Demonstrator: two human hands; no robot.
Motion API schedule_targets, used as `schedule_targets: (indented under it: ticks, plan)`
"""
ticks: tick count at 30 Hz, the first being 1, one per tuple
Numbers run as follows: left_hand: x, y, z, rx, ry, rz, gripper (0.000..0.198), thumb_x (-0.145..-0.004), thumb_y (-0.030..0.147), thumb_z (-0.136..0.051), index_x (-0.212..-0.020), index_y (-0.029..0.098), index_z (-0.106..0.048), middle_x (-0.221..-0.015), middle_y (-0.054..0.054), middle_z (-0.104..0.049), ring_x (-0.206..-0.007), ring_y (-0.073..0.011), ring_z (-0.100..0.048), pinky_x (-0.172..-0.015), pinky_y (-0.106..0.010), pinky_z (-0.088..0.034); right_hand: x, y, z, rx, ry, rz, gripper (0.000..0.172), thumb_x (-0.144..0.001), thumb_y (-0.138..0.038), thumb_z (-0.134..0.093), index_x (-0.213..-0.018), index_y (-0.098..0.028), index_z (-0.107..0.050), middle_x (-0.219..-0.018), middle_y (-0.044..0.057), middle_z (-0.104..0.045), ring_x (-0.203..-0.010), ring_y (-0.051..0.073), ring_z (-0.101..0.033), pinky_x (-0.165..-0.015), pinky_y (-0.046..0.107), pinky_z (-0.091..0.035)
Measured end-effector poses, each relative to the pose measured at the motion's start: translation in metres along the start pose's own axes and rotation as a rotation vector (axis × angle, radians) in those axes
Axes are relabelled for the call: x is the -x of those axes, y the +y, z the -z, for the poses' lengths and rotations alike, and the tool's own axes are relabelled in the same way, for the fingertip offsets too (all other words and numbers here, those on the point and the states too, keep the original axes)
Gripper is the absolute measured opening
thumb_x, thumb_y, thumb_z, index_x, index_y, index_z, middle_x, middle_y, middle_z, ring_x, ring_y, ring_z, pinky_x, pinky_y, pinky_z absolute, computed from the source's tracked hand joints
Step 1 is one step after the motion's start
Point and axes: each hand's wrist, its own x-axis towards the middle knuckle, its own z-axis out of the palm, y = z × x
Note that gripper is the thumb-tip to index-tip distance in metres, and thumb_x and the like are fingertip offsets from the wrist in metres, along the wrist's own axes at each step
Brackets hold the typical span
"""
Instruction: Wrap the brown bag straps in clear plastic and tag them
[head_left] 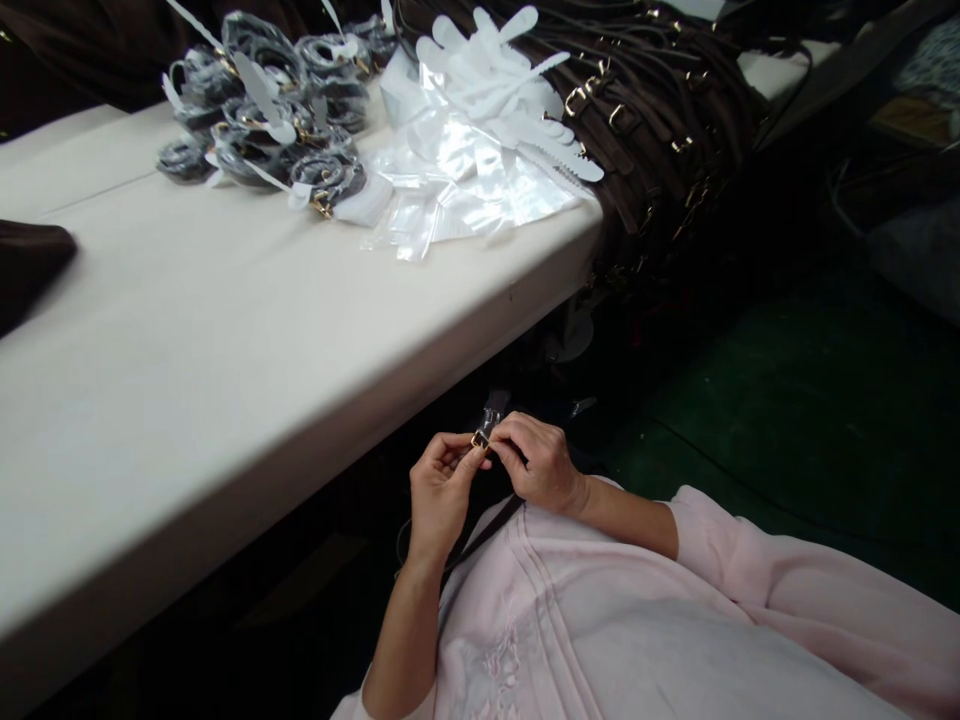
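Observation:
Both my hands meet over my lap, just off the table's front edge. My left hand (444, 490) pinches a small gold-coloured buckle (481, 439) on a dark strap (489, 520) between thumb and fingers. From the other side, my right hand (538, 462) is closed with its fingertips at the same buckle. A piece of clear plastic film (493, 412) shines on the dark strap part just above the buckle. The strap's lower length runs down across my lap. What exactly the right fingertips grip is too small to make out.
On the white table (225, 330) lie several coiled straps wrapped in plastic (259, 110). Beside them are clear plastic bags (465, 180) and white plastic strips (487, 75). A heap of dark brown buckled straps (652, 130) hangs over the far table end. Dark fabric (30, 265) lies at left.

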Motion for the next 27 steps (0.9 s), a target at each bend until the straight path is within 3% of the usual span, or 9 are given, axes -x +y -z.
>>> schedule_targets:
  ticks: [4,10,13,17,19,23,27]
  plan:
    - [-0.002,-0.007,-0.007,0.2,0.085,0.076,0.025,-0.07,0.029,-0.08,-0.084,0.013,-0.067,-0.075,-0.002,-0.069,-0.064,-0.0108,-0.064,-0.068,-0.025,-0.053,0.001,-0.003,-0.002,-0.019,0.005,0.0,0.009,-0.092,-0.014,-0.052,-0.088,-0.019,-0.058,-0.082,0.006,-0.065,-0.076,0.018,-0.06,-0.07,0.031,-0.049]
    - [-0.004,-0.015,-0.025,0.144,0.184,-0.018,0.023,-0.074,0.031,-0.076,-0.088,0.015,-0.067,-0.08,-0.002,-0.069,-0.067,-0.0116,-0.063,-0.069,-0.026,-0.053,0.002,-0.005,0.0,-0.12,0.024,-0.153,0.011,-0.092,-0.017,-0.054,-0.081,-0.019,-0.058,-0.076,0.003,-0.061,-0.068,0.015,-0.056,-0.065,0.029,-0.045]
    - [-0.005,-0.009,-0.024,-0.07,0.174,-0.16,0.012,-0.078,0.026,-0.073,-0.086,0.018,-0.069,-0.082,-0.002,-0.069,-0.075,-0.0147,-0.064,-0.074,-0.027,-0.051,0.002,-0.003,0.001,-0.192,0.041,-0.256,0.012,-0.092,-0.02,-0.056,-0.081,-0.019,-0.059,-0.074,0.001,-0.058,-0.064,0.013,-0.052,-0.06,0.027,-0.043]
    - [-0.008,-0.003,-0.013,-0.513,0.032,-0.436,0.009,-0.088,0.024,-0.06,-0.09,0.021,-0.069,-0.086,-0.003,-0.071,-0.079,-0.0181,-0.066,-0.076,-0.031,-0.051,0.0,-0.001,0.002,-0.223,0.072,-0.292,0.011,-0.091,-0.021,-0.057,-0.081,-0.019,-0.059,-0.074,0.001,-0.057,-0.066,0.013,-0.052,-0.061,0.027,-0.042]
    - [-0.009,-0.003,-0.01,-0.609,-0.011,-0.503,0.01,-0.089,0.021,-0.059,-0.089,0.021,-0.068,-0.085,-0.003,-0.071,-0.08,-0.0189,-0.066,-0.076,-0.032,-0.05,0.0,0.0,0.002,-0.211,0.069,-0.293,0.01,-0.091,-0.02,-0.057,-0.081,-0.019,-0.059,-0.074,0.001,-0.057,-0.066,0.013,-0.052,-0.061,0.027,-0.042]
    - [-0.009,-0.006,-0.014,-0.668,-0.012,-0.51,0.014,-0.087,0.016,-0.056,-0.081,0.021,-0.067,-0.079,-0.003,-0.069,-0.075,-0.0184,-0.063,-0.074,-0.031,-0.048,0.002,-0.002,0.002,-0.129,0.026,-0.222,0.009,-0.09,-0.018,-0.055,-0.082,-0.019,-0.057,-0.074,0.001,-0.056,-0.066,0.014,-0.052,-0.062,0.027,-0.042]
    - [-0.01,-0.006,-0.018,-0.694,0.121,-0.421,0.004,-0.086,0.021,-0.06,-0.086,0.019,-0.063,-0.078,-0.003,-0.067,-0.071,-0.0175,-0.063,-0.07,-0.029,-0.048,0.004,-0.005,0.003,-0.091,-0.027,-0.124,0.008,-0.09,-0.016,-0.053,-0.084,-0.019,-0.057,-0.077,0.003,-0.058,-0.07,0.015,-0.055,-0.066,0.028,-0.042]
